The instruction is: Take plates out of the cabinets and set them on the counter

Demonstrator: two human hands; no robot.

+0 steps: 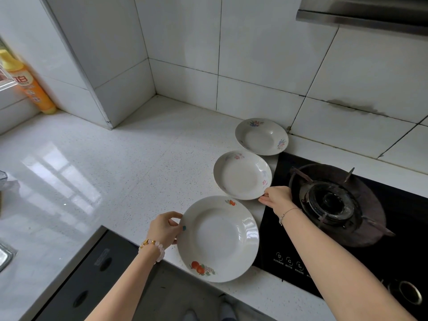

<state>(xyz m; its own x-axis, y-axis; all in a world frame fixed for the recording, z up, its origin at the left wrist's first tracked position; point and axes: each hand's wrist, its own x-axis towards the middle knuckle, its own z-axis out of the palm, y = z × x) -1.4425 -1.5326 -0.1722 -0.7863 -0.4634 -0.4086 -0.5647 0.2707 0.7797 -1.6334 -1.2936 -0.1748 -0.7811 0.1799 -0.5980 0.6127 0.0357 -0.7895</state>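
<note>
Head view: three plates laid in a row on the bench [120, 163], running from 6 toward 12 o'clock, close beside the hob [347, 228], probably to save space. Left hand [163, 228], fingers clamped on the fruit plate [217, 238] at its 9 o'clock rim, plate partly overhanging the bench edge. Right hand [276, 197], fingers pinching the middle plate [242, 174] at its 5 o'clock rim, likely setting it down. Far plate [261, 136] against the wall, untouched.

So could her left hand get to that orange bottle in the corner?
Probably yes, with a stretch: the left hand holds the fruit-patterned plate, but the counter between it and the orange bottle looks bare.
</note>
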